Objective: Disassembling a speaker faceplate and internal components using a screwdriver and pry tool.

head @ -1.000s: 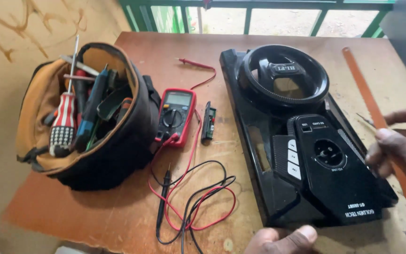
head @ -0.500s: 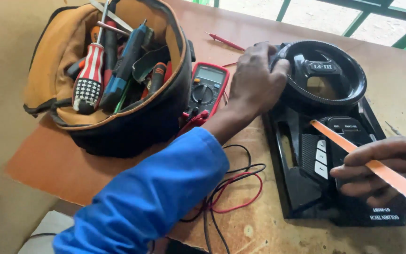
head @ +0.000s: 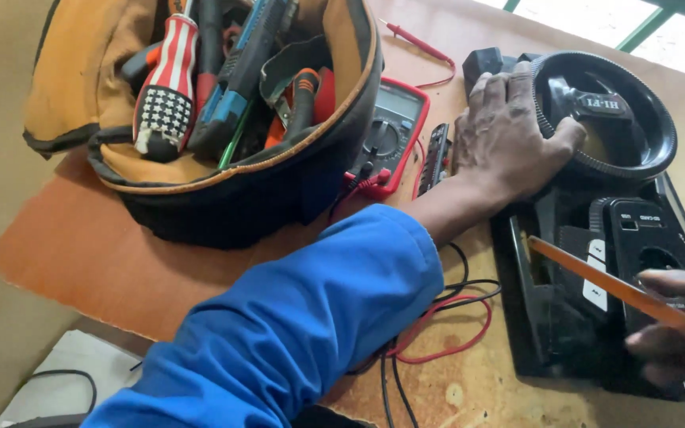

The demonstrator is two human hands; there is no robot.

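Black appliance [head: 596, 317] under left hand [head: 509, 139]

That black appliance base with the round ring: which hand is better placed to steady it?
The left hand, probably. It lies flat across the black appliance base beside the round ring, while the right hand is occupied with a thin orange strip near the lower end.

Left arm covering: long sleeve [head: 295, 333], bright blue, plain smooth fabric with no pattern or visible seams.
Sleeve end: cuff stops short of the wrist, leaving the forearm bare below it; soft folds near the cuff.
Left hand [head: 509, 139]: bare, no glove, no ring or watch visible.
Right hand [head: 679, 333]: bare, no glove; only part shows at the frame edge, blurred.
Right arm covering: out of view.
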